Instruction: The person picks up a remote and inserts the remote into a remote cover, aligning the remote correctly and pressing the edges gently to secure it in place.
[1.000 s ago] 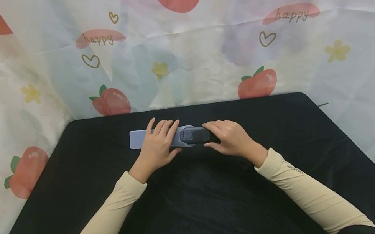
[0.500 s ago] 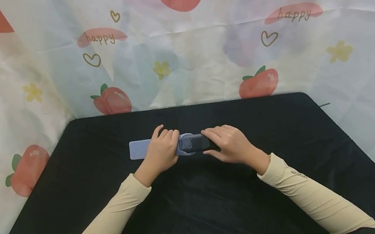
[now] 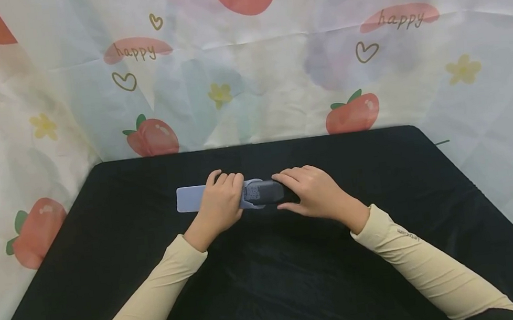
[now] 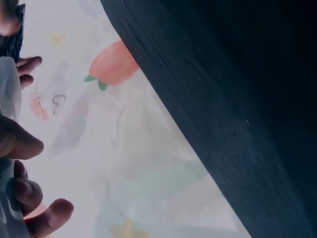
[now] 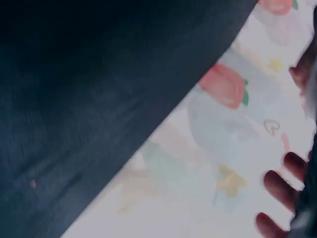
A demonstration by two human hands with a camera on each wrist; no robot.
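Observation:
A long flat object lies across both hands in the head view. Its left part is a pale blue-grey flat piece (image 3: pixel 189 199), and its right part is a black piece (image 3: pixel 265 193) with a printed label patch. My left hand (image 3: pixel 217 202) grips the blue piece near its middle, thumb below and fingers over the top. My right hand (image 3: pixel 316 191) holds the black piece's right end between thumb and fingers. The left wrist view catches only the pale piece's edge (image 4: pixel 10 89) and a dark ridged part (image 4: pixel 14 37). What kind of object it is cannot be told.
A table with a black cloth (image 3: pixel 271 285) spreads beneath the hands. Behind it and on the left hangs a pale curtain (image 3: pixel 271 84) printed with strawberries, hearts and flowers.
My left fingers, spread over the blue piece a second ago, have curled round it. The object has come slightly nearer to me, then a little back. My right hand keeps its hold.

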